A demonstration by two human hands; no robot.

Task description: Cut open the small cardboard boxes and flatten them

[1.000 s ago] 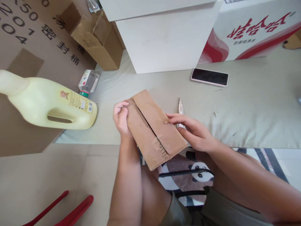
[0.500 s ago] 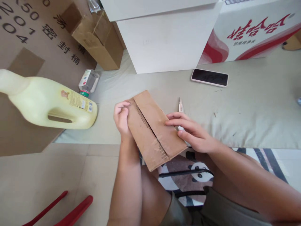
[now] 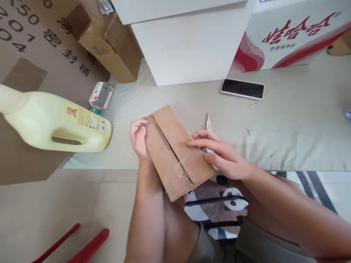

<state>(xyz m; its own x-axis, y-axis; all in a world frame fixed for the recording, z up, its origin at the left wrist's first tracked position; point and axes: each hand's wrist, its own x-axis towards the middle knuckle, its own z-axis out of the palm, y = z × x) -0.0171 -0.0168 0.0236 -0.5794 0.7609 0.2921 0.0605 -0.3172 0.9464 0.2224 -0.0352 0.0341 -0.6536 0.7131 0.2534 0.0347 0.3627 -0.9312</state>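
Pinching the cardboard piece [image 3: 175, 151] by its left edge in my left hand [image 3: 138, 137], my right hand [image 3: 223, 157] spread flat on its right flap, piece held above the mat [image 3: 287, 138] edge, knife [image 3: 208, 123] just beyond, yellow jug [image 3: 55, 122] at left.

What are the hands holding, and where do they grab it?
A cardboard box. The left hand grips its left edge near the top; the right hand lays flat fingers on its right flap.
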